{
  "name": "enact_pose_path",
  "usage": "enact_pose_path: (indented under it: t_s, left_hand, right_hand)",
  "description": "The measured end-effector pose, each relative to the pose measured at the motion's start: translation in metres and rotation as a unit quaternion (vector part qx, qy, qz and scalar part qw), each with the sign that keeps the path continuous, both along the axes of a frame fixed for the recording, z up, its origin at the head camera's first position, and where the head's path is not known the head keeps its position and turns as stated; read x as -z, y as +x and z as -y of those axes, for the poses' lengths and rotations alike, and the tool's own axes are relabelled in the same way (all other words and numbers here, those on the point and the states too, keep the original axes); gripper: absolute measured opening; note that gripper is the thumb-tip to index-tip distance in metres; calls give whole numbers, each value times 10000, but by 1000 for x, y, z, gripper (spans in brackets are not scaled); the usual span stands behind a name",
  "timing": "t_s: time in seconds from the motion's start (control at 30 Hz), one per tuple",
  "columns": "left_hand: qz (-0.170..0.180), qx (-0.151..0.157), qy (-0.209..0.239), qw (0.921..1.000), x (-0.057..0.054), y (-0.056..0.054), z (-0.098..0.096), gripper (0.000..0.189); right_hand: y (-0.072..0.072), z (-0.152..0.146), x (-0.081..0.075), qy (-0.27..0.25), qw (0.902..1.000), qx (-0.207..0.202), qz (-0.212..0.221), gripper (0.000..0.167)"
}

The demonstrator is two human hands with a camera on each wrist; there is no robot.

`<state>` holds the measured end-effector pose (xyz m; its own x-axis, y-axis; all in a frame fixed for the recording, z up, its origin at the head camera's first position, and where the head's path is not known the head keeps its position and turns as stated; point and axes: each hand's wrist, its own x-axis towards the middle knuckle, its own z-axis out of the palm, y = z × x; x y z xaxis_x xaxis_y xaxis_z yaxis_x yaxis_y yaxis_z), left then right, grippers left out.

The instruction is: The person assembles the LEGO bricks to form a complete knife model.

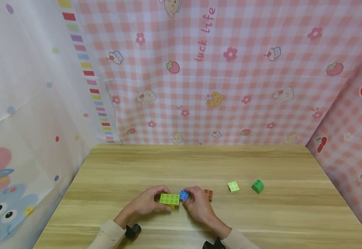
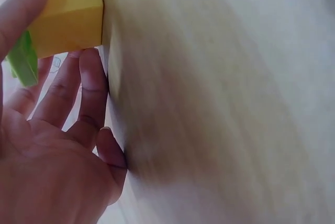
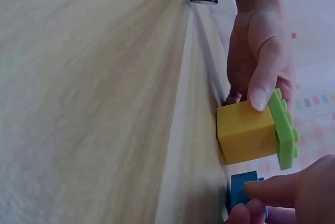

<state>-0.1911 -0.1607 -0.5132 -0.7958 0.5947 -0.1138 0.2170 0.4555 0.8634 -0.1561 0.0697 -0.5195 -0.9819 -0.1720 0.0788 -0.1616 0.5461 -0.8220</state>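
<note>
My left hand (image 1: pixel 146 201) grips a stack made of a lime-green plate (image 1: pixel 170 199) on a yellow block (image 3: pixel 246 132). In the right wrist view its thumb presses the yellow block's side, and the block's underside is at the tabletop. Just right of the stack, my right hand (image 1: pixel 199 206) pinches a small blue brick (image 1: pixel 184 195) between thumb and fingers, low at the table. Whether the blue brick touches the stack cannot be told. Behind the right hand's fingers lies a brown brick (image 1: pixel 210 194), partly hidden.
Farther right on the wooden table (image 1: pixel 131 162) lie a small lime-green brick (image 1: pixel 233 187) and a rounded dark green brick (image 1: pixel 257 186). Printed cloth (image 1: pixel 199 79) hangs behind the table and at both sides. Black wrist cameras (image 1: pixel 133 231) sit on the wrists.
</note>
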Motion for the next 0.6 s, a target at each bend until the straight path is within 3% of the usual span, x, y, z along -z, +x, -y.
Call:
enact_pose_path:
  t_s: [0.37,0.6]
  left_hand:
    - [12,-108,38,9999,-2,3,0,32]
    - [96,-100,117,9998,-1,3,0,31]
  right_hand:
    - [-5,-5,-16,-115,9990,276,-318,37]
    - [-11,-7,-30,-275,9993,202,-144,39]
